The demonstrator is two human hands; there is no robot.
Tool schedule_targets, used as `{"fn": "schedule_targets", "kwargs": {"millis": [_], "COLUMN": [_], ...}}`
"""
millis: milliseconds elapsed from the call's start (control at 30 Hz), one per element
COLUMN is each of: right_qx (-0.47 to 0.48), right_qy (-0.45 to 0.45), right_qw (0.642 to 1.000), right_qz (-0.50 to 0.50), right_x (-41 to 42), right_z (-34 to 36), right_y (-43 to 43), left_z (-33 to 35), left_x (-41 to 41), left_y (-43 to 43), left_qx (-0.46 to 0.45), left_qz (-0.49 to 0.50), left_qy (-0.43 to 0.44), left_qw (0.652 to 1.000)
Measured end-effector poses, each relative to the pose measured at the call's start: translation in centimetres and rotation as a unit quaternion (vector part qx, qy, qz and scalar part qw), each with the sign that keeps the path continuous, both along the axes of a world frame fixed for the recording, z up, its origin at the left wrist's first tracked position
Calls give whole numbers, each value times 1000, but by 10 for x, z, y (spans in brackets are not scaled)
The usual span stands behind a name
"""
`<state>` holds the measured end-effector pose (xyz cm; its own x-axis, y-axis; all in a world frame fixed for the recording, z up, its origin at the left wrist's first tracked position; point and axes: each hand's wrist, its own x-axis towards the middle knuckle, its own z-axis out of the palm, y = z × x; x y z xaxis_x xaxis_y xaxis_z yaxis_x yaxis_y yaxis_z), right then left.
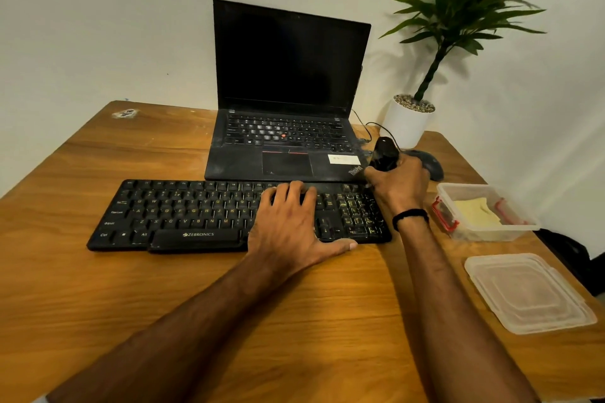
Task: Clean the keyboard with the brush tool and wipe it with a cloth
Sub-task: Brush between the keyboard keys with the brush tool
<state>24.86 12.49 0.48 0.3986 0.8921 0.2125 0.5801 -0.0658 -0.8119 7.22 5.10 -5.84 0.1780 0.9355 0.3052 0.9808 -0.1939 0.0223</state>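
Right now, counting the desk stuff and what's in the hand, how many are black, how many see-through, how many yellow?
Black: 4 (keyboard, laptop, mouse, brush tool)
See-through: 2 (container, lid)
Yellow: 1 (cloth)
Total: 7

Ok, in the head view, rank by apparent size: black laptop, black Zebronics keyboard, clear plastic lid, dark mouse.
1. black laptop
2. black Zebronics keyboard, wider, less area
3. clear plastic lid, nearness inflates it
4. dark mouse, partly behind the right hand
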Motion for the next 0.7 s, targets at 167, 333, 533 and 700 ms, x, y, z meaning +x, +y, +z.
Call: {"fn": "schedule_targets", "kwargs": {"millis": [167, 333, 533, 700], "right_qx": [-29, -23, 17, -67], "right_qy": [68, -16, -79, 74], "right_qw": [992, 996, 996, 986], "right_qz": [102, 88, 31, 136], "right_x": [0, -6, -12, -4], "right_z": [-1, -2, -2, -4], "right_y": [-4, -3, -3, -5], "left_z": [0, -1, -2, -1], "left_x": [0, 1, 0, 0], "left_y": [1, 0, 1, 1], "left_qx": [0, 2, 0, 0], "left_qz": [0, 1, 1, 0], "left_qy": [0, -1, -1, -4], "left_qw": [1000, 1000, 1000, 1000]}}
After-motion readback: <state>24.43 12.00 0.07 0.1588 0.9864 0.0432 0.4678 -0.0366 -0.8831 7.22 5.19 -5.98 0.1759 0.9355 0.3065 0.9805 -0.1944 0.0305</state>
